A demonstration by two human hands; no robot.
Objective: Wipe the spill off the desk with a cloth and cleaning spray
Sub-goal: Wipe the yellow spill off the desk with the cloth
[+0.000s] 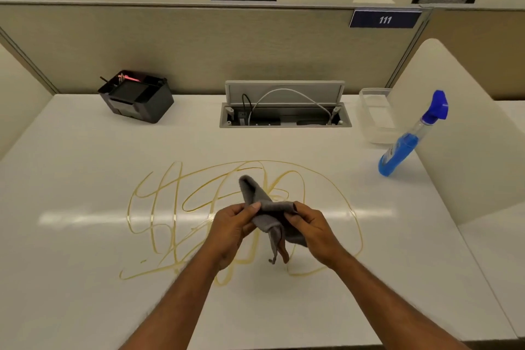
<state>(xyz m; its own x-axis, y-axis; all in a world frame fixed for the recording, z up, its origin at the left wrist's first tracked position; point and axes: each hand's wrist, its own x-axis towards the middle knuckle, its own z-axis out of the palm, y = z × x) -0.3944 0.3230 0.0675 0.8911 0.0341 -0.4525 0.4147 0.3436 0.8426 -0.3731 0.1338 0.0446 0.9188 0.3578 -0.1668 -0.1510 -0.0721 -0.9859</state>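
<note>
A yellowish spill (pixel 159 202) runs in looping squiggles across the middle of the white desk (pixel 85 307). Above it I hold a grey cloth (pixel 264 207) bunched between both hands. My left hand (pixel 233 230) pinches its left side with thumb and fingers. My right hand (pixel 309 227) grips the right side, and a corner of the cloth hangs down below. The blue spray bottle (pixel 409 139) stands at the right of the desk, away from both hands, beside the side divider.
A black desk organiser (pixel 136 96) sits at the back left. An open cable box (pixel 284 108) with wires is at the back middle. A clear plastic container (pixel 375 113) stands behind the spray bottle. Partition panels (pixel 199 45) close the back and sides.
</note>
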